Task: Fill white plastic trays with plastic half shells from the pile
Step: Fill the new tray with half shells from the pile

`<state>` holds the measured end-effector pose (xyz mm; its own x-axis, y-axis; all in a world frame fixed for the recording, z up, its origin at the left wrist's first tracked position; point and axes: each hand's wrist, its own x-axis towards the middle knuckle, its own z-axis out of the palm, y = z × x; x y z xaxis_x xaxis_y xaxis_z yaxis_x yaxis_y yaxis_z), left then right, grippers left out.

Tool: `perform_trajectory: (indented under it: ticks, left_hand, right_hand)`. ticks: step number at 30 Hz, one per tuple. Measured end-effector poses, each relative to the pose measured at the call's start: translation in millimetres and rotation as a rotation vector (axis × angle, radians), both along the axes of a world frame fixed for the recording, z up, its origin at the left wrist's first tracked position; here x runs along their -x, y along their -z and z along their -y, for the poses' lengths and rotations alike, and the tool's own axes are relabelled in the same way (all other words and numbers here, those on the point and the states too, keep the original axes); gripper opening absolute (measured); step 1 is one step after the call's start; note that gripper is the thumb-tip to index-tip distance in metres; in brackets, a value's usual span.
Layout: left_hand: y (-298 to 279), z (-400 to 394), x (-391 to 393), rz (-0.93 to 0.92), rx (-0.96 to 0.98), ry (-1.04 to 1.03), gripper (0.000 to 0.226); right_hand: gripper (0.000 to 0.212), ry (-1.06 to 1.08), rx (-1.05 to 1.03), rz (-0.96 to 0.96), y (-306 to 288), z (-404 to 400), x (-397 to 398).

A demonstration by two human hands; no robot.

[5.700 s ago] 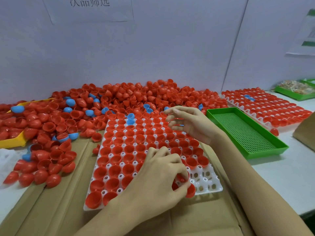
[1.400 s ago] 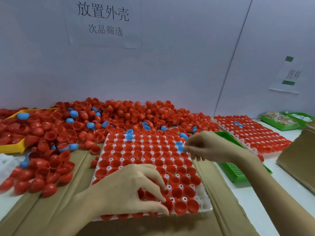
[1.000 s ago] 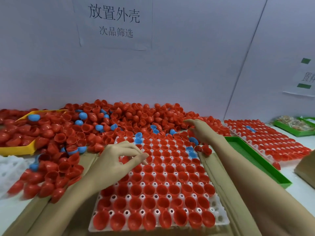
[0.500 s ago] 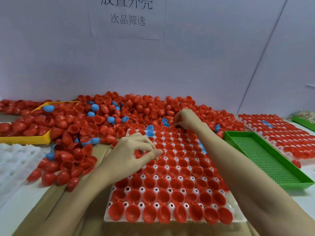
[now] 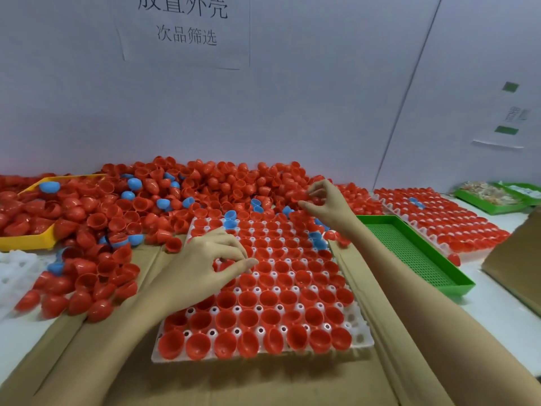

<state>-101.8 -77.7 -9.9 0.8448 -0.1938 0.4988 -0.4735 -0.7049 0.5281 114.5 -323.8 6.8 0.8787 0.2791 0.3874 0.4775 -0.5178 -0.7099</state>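
White tray (image 5: 358, 339): I see it lying flat on cardboard (image 5: 263, 382) in the middle of the surface, nearly every cell filled with a red half shell, open side up; a few blue ones sit near its far and right edges.
Pile (image 5: 205, 189): a broad heap of red half shells with scattered blue ones, against the back wall, touching the tray's far edge and spilling down the left side.
Left hand (image 5: 202, 265): I have it over the tray's left middle rows, fingers curled down toward the thumb; the grip looks nearly closed, with red showing under the fingertips, but I cannot tell whether it pinches a shell or only touches the seated ones.
Right hand (image 5: 325, 203): reaching to the pile at the tray's far right corner, fingers and thumb pinching a red half shell (image 5: 314, 194).
Second tray (image 5: 439, 218): full of red shells, far right, beyond a green mesh tray (image 5: 409, 253).
Yellow bin (image 5: 26, 244): left, half buried in shells.
Wall: a paper sign (image 5: 187, 27) with printed characters.
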Motion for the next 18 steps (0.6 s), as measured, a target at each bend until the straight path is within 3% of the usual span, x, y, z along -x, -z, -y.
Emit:
perform_trajectory:
  ticks: [6,8,10,15,18]
  left_hand:
    - [-2.8,8.6,2.2,0.037,0.006,-0.047,0.018]
    - [-5.0,13.8,3.6,0.068,0.051,-0.077,0.014]
    - [-6.7,19.7,5.2,0.071,0.131,-0.087,0.029]
    - [-7.8,35.5,9.4,-0.021,0.357,-0.043,0.057]
    - [-3.5,43.7,9.4,-0.04,0.415,-0.036,0.052]
  right_hand:
    - [0.043,-0.028,-0.369,-0.153,6.4,28.6,36.0]
    - [0.048,-0.161,-0.498,-0.241,0.1,29.4,50.6]
    - [0.045,-0.391,-0.599,-0.386,-4.4,25.0,64.6]
    - [0.042,-0.751,-0.513,-0.523,-1.0,5.6,88.7]
    - [0.047,-0.775,-0.362,-0.493,4.9,-4.7,93.5]
